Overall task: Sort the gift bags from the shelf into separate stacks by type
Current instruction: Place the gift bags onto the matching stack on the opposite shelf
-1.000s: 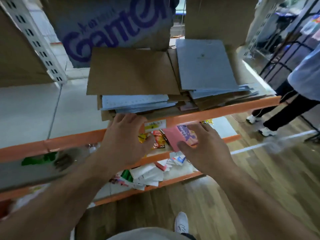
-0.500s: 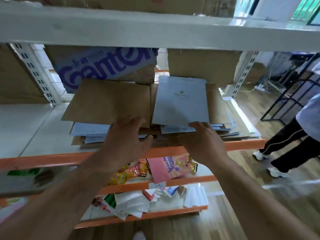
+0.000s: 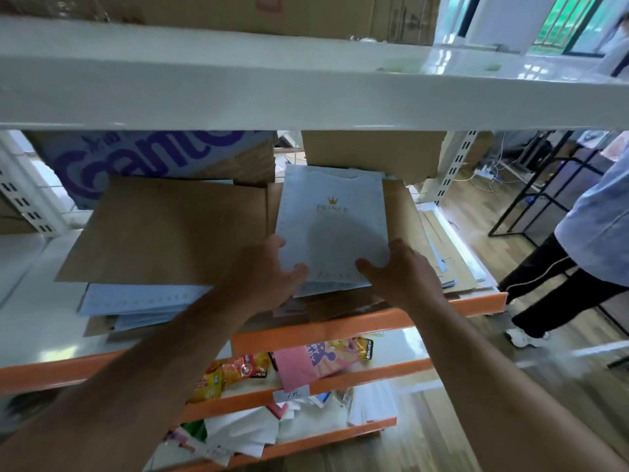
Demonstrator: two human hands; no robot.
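A flat pale blue gift bag (image 3: 332,226) with a gold crown print lies on top of the right pile on the orange-edged shelf (image 3: 374,321). My left hand (image 3: 263,277) grips its near left corner and my right hand (image 3: 400,272) its near right corner, thumbs on top. To the left, a flat brown paper bag (image 3: 166,229) tops a second pile, with more pale blue bags (image 3: 143,299) sticking out under it. More brown bags (image 3: 401,216) lie beneath the blue one on the right.
A white upper shelf (image 3: 272,83) hangs low overhead. Cardboard boxes, one with purple lettering (image 3: 146,158), stand behind the piles. Lower shelves hold a pink bag (image 3: 306,364), snack packets and papers. A person (image 3: 578,253) stands at the right on the wooden floor.
Both hands rose from below the shelf edge and moved right onto the pale blue bag, taking hold of its near corners. My view tilted upward, bringing the upper shelf into sight.
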